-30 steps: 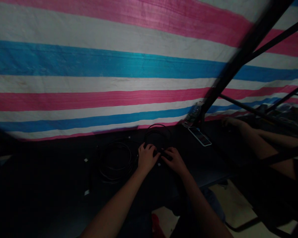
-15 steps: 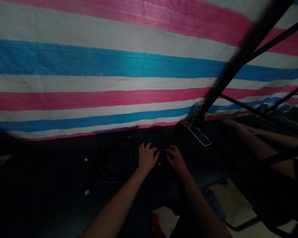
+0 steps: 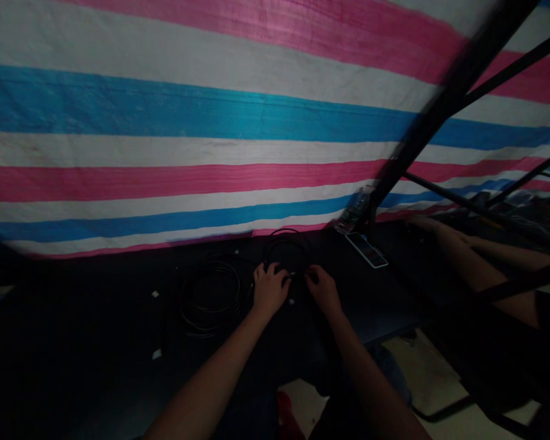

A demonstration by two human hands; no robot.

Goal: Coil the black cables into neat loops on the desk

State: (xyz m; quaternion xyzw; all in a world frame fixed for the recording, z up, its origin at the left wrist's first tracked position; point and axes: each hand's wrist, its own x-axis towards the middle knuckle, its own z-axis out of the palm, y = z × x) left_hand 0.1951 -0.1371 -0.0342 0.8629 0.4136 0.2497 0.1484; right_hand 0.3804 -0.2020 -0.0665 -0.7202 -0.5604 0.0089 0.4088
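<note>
A thin black cable (image 3: 286, 231) stands in a loop on the dark table, just beyond my hands. My left hand (image 3: 270, 289) is curled over the loop's near left side, thumb and fingers closing on the cable. Beside that thumb a small pale piece shows, too dim to make out. With bent fingers, my right hand (image 3: 323, 289) pinches the right side of the same loop; its fingertips are partly lost in the dark. Left of my left hand lies a larger coil of black cable (image 3: 238, 287), flat on the table.
A phone (image 3: 367, 250) and a clear plastic bottle (image 3: 354, 211) are by a black metal frame (image 3: 410, 137) at right. Another person's forearms (image 3: 467, 256) rest farther right. Small white scraps (image 3: 156, 354) dot the table (image 3: 96, 318). A striped sheet (image 3: 165, 177) hangs behind.
The view has shifted slightly. My hands stay at the cable loop, and the small pale piece between them shows a little more. The coil, phone and bottle stay put.
</note>
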